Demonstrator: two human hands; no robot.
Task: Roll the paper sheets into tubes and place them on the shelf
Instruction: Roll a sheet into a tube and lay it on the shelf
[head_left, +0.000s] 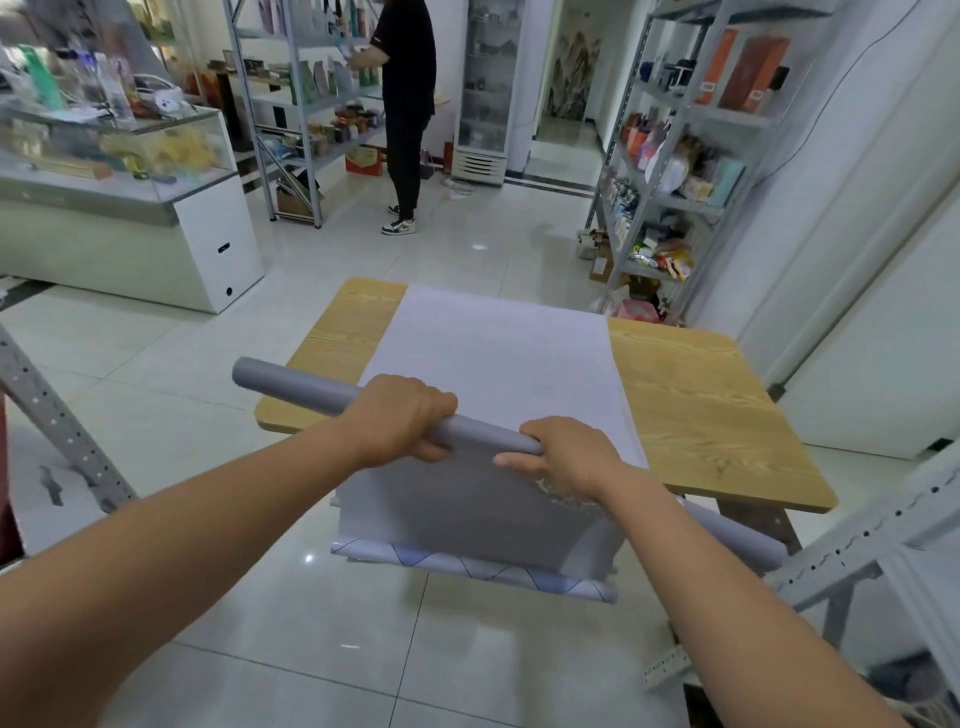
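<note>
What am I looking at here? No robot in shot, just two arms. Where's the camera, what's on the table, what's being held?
There is no machine here: a person does the task with bare hands. The single picture comes from a wide-angle camera worn on their head, looking forward and down, so the arms reach in from the bottom.

The left hand and the right hand both grip one grey paper tube above the near edge of a wooden table. White paper sheets lie flat on the table and drape over that edge. A second roll shows under the right forearm. Metal shelves stand to the right, and another person stands at the back.
</note>
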